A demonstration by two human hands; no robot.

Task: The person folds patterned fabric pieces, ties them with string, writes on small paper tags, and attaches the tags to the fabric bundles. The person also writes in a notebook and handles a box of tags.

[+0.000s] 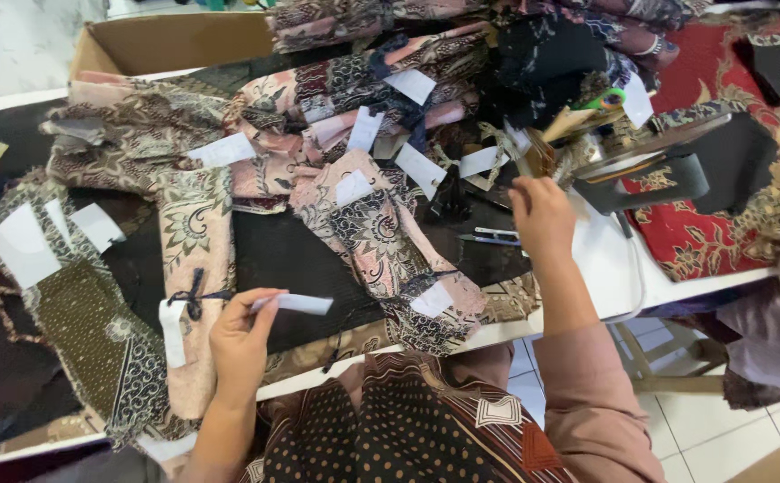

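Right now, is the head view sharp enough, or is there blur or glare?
Head view: evenly lit, no harsh glare; left hand with paper slip is sharp; right hand slightly motion-blurred; edges bend from wide-angle distortion; white tags look somewhat washed out.

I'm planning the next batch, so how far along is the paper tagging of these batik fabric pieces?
Many pink batik bundles already carry white slips. In hand: the left hand pinches a white paper slip; the right hand reaches into the pile. The olive piece shows no slip tied on, so some seem left.
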